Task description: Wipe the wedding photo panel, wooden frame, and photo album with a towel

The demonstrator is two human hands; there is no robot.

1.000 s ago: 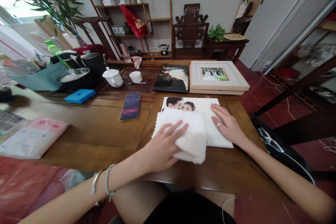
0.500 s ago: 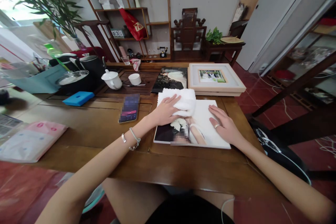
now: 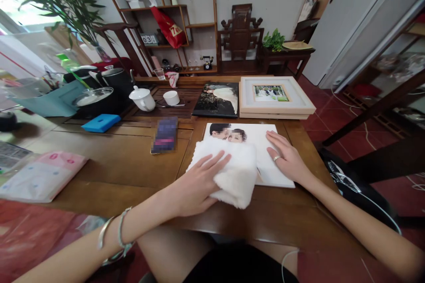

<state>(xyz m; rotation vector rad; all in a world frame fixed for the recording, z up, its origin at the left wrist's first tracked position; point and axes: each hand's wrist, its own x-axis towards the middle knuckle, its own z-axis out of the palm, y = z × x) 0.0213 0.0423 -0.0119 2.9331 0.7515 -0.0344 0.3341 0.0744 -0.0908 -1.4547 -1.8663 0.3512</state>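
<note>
A folded white fluffy cloth (image 3: 238,170) is under my left hand (image 3: 199,181), which grips it with the fingers laid across its top. The cloth covers the near left part of a white photo panel (image 3: 244,129) and hangs past its front edge. Two people's heads in the photo show beyond the cloth. My right hand (image 3: 288,158), a ring on one finger, lies flat with extended fingers on the panel's right edge.
Behind the panel lie a dark photo panel (image 3: 215,102) and a stack of light wooden frames (image 3: 292,101). A phone (image 3: 165,135), a blue block (image 3: 101,122), a lidded white teapot (image 3: 142,98), a white cup (image 3: 171,97) and a plastic packet (image 3: 43,174) are on the wooden table (image 3: 133,154).
My left hand has drawn the cloth toward me, from the panel's far part to its near edge. The heads at the photo's top are now uncovered. My right hand stays on the right edge.
</note>
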